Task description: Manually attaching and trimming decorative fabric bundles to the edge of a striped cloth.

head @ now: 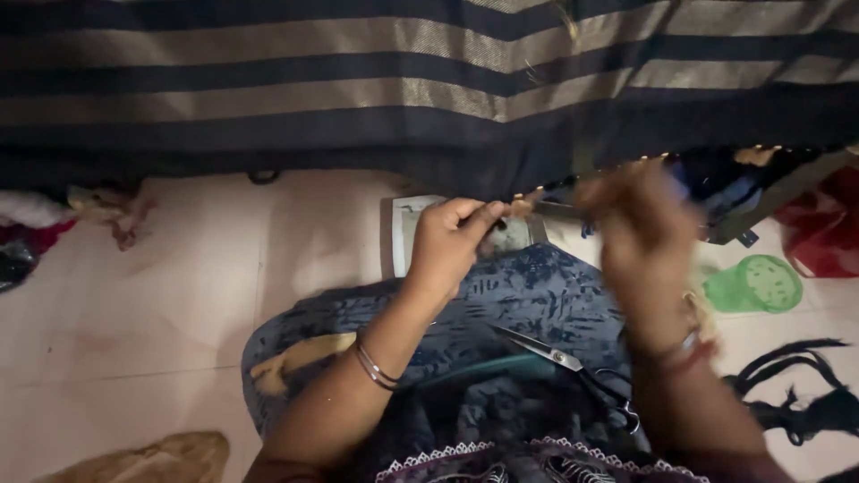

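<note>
Scissors [573, 367] lie nearest the camera, on the blue patterned cloth [537, 295] over the person's lap, below and between the two hands. Their long axis runs diagonally: blades point up and to the left, dark handle loops sit down and to the right, near the right wrist. Blades appear closed.

Left hand [447, 246]: fingers curled, thumb and forefinger pinched shut on the lower edge of the dark striped fabric [358, 89], at a small tuft of golden fringe [522, 207] just right of the fingertips. Thin bangles sit on the left wrist.

Right hand [640, 233]: heavily blurred; whether its fingers are open or closed, or hold anything, cannot be told. It is raised at the same fabric edge, to the right of the left fingers, close but apart from them.

Striped fabric hangs across the whole upper view, its dark and dull-gold bands running left to right, its lower edge level with the fingers.

Flat pale rectangular item [412, 228] lies on the floor behind the left hand. Green plastic bag [756, 284] lies on the tiled floor [179, 286] right of the right hand; contents not discernible.
</note>
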